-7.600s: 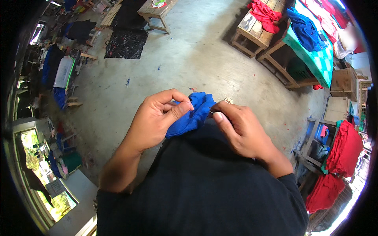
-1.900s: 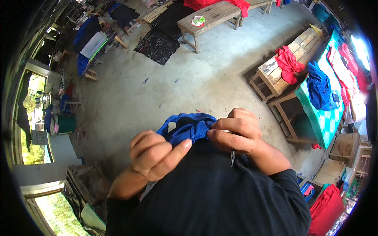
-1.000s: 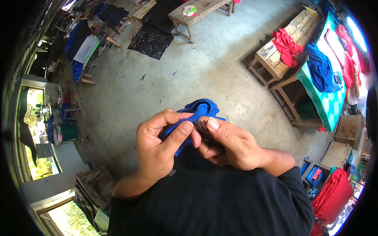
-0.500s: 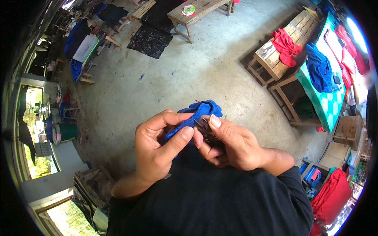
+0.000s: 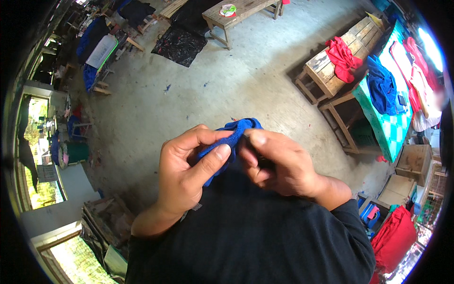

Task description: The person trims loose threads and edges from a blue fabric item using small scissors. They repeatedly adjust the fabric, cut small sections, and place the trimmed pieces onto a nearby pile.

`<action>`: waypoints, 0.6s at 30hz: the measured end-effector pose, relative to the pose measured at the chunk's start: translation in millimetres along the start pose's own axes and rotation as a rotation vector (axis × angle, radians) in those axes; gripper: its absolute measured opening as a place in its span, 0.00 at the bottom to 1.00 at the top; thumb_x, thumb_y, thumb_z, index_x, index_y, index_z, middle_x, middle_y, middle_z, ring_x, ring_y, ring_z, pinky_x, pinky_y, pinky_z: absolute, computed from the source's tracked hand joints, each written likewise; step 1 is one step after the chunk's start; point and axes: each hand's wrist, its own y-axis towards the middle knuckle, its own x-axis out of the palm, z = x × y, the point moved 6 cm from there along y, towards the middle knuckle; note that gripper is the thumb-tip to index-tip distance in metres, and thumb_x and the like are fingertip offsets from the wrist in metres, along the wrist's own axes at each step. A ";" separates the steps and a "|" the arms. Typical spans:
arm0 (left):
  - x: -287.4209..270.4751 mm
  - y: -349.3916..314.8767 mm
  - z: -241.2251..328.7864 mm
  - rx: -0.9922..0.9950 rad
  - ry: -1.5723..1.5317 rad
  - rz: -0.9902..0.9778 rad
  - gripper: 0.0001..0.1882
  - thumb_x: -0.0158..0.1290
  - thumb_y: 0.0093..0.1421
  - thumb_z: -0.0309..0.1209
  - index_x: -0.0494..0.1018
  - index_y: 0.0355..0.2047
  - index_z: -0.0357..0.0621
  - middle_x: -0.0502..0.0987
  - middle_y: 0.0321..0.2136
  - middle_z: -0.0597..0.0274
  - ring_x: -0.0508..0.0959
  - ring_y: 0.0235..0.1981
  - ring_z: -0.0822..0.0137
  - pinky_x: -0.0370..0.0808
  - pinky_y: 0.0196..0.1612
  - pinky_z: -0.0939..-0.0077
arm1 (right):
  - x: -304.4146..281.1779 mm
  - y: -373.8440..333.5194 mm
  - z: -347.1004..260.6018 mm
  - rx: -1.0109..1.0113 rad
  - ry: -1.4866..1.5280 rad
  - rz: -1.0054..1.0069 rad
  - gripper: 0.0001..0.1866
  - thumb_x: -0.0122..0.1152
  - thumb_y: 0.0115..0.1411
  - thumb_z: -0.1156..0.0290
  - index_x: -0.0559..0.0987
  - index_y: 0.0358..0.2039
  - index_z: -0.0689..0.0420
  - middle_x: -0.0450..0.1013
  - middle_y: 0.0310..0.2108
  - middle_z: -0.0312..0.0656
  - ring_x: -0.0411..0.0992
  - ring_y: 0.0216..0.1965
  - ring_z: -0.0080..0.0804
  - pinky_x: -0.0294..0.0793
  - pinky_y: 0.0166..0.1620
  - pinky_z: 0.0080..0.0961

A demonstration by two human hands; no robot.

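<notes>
**A:** Both hands are up close to the chest, over the black shirt (image 5: pixel 255 236). The left hand (image 5: pixel 189 177) is curled round a bunched blue cloth (image 5: pixel 231 137), thumb pressed flat along its folded edge.

**B:** And the right hand (image 5: pixel 279 165)?

**A:** Closed, forefinger and thumb nipping the top of the same cloth. Something thin and dark seems to sit under those fingers — too hidden to say what.

**B:** So the cloth sits between the two hands, above the concrete floor (image 5: pixel 198 99).

**A:** Yes — held in the air, not resting on any bench. For work this fine, I'd judge the left thumb should keep the fold taut and the right pinch stay close to it, with short moves.

**B:** Background?

**A:** A wooden bench (image 5: pixel 331 71) with a red garment (image 5: pixel 341 54), well away.
</notes>
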 end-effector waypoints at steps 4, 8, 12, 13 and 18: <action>6.2 -2.5 -1.9 -0.114 -0.107 0.058 0.09 0.57 0.65 0.24 0.80 0.43 0.35 0.77 0.29 0.71 0.71 0.30 0.84 0.67 0.35 0.88 | -9.5 -4.9 -28.9 -0.486 -0.417 0.182 0.15 0.54 0.70 0.58 0.74 0.41 0.59 0.72 0.34 0.39 0.68 0.32 0.22 0.65 0.32 0.20; 2.8 -7.2 -2.3 -0.113 -0.090 0.046 0.09 0.58 0.65 0.24 0.80 0.43 0.34 0.78 0.30 0.70 0.72 0.30 0.84 0.68 0.35 0.87 | -5.1 5.5 -37.0 -0.591 -0.875 0.200 0.11 0.65 0.63 0.73 0.76 0.43 0.62 0.76 0.36 0.44 0.74 0.38 0.26 0.72 0.40 0.22; -1.5 -7.3 4.4 0.042 0.106 0.097 0.07 0.58 0.64 0.22 0.79 0.41 0.33 0.77 0.29 0.69 0.73 0.30 0.83 0.68 0.34 0.87 | -10.6 6.2 -31.6 -0.476 -0.785 0.177 0.09 0.66 0.63 0.72 0.77 0.40 0.62 0.76 0.31 0.41 0.74 0.34 0.23 0.72 0.38 0.22; -3.8 -7.9 5.6 0.108 0.185 0.094 0.06 0.58 0.64 0.22 0.79 0.40 0.33 0.77 0.29 0.69 0.73 0.29 0.83 0.68 0.33 0.87 | -13.1 6.8 -29.3 -0.480 -0.739 0.185 0.09 0.66 0.63 0.71 0.77 0.39 0.62 0.77 0.31 0.41 0.73 0.34 0.23 0.72 0.38 0.22; -4.6 -2.8 6.7 0.137 0.116 0.054 0.05 0.59 0.63 0.21 0.79 0.38 0.31 0.74 0.28 0.66 0.74 0.29 0.81 0.68 0.31 0.86 | -15.3 6.5 -31.3 -0.533 -0.797 0.234 0.10 0.64 0.65 0.70 0.75 0.42 0.62 0.75 0.31 0.41 0.72 0.32 0.26 0.72 0.37 0.23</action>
